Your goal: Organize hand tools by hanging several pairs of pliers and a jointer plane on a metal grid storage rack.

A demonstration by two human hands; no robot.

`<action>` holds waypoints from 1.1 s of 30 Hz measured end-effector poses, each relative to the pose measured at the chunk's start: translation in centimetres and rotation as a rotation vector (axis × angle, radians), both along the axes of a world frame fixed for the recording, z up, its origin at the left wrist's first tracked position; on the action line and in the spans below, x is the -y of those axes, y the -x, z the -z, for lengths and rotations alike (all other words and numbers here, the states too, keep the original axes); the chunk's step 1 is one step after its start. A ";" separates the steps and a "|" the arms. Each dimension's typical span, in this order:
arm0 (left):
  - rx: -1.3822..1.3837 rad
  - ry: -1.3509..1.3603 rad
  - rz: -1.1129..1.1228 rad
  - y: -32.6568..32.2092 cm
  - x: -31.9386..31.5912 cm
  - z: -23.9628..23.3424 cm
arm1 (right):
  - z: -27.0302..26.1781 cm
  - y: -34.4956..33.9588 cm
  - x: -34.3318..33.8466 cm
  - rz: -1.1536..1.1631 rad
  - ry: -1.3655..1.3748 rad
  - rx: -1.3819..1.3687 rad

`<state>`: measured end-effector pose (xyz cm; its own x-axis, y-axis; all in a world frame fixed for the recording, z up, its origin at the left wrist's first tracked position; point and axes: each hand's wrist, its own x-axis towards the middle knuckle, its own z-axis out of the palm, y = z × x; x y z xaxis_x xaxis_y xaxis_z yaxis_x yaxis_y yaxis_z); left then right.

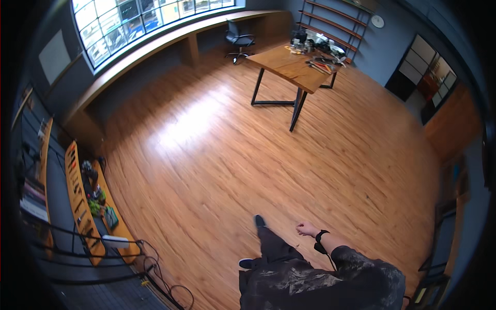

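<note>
My right hand (306, 228) hangs over the wood floor at the lower middle, fingers curled, touching nothing; whether something small is inside the fingers cannot be made out. A black band (321, 235) with a cable is around its wrist. My left hand is out of view. Before me stretches the wood-plank floor (240, 170), with my dark shoe (260, 221) stepping forward. Farther off stands a wooden table (279, 62) on black metal legs. Tools (321, 66) and other items are crowded on its far and right parts.
Wooden shelves (79, 193) with tools and plants line the left wall, loose cables (155, 271) near their lower end. An office chair (237, 38) stands by the long counter (151, 40) under the window. A doorway (422, 89) is at the right.
</note>
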<state>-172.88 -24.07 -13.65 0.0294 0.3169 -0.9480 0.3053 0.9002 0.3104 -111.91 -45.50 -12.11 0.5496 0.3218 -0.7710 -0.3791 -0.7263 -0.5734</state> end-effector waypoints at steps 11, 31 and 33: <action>-0.065 -0.239 0.379 -33.4 -8.8 -7.2 | 4.4 -10.2 14.7 0.305 -0.096 -0.098; -0.105 0.186 0.759 -71.0 -9.6 6.7 | 2.5 -21.2 29.3 1.160 0.005 -0.207; -0.181 0.224 0.804 -77.2 -10.6 8.7 | 2.4 -23.8 28.7 1.203 0.041 -0.266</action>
